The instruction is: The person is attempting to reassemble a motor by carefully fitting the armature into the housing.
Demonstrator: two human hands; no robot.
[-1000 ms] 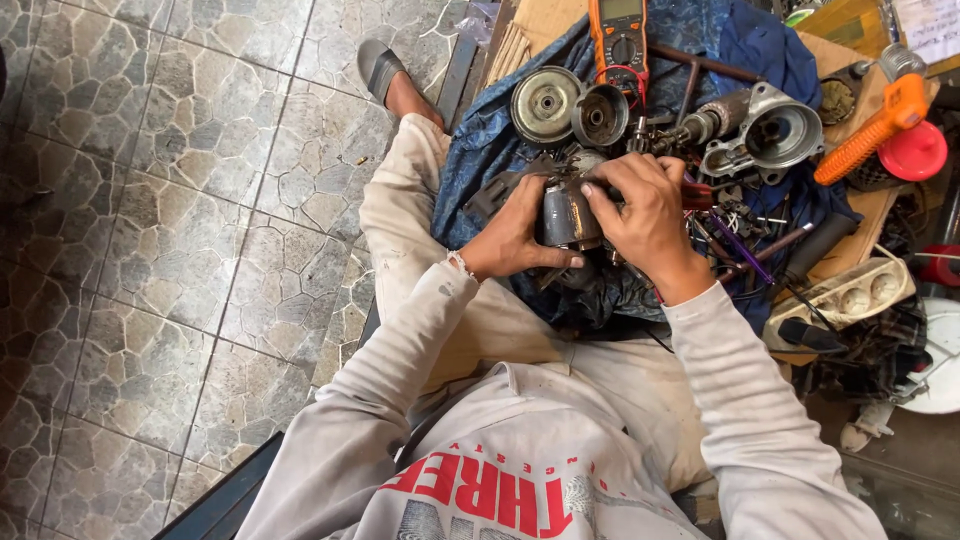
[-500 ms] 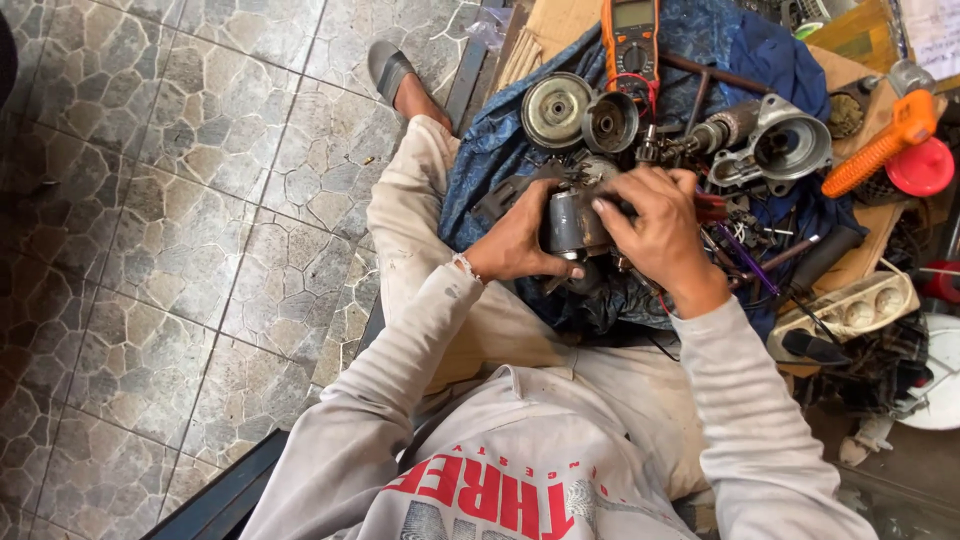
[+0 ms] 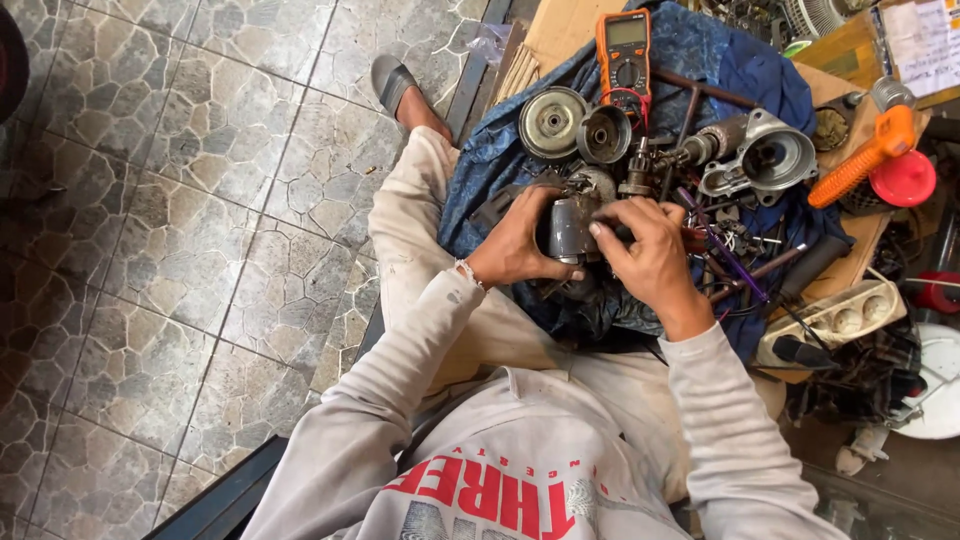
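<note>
Both my hands hold a grey metal cylinder, a motor-like part (image 3: 566,229), over a blue cloth (image 3: 490,160) on my lap. My left hand (image 3: 517,243) cups it from the left side. My right hand (image 3: 650,255) grips it from the right with the fingers over its top. Just beyond it lie a round pulley disc (image 3: 552,122), a metal cup (image 3: 603,134) and a shaft housing (image 3: 768,155).
An orange multimeter (image 3: 624,48) lies at the far end of the cloth. An orange-handled tool (image 3: 862,156), a red cap (image 3: 903,178) and a white power strip (image 3: 836,320) sit at the right. Tiled floor (image 3: 180,200) spreads to the left; a sandalled foot (image 3: 400,88) rests there.
The view has shifted slightly. My hands stay on the grey cylinder, and my right fingers have moved over its top.
</note>
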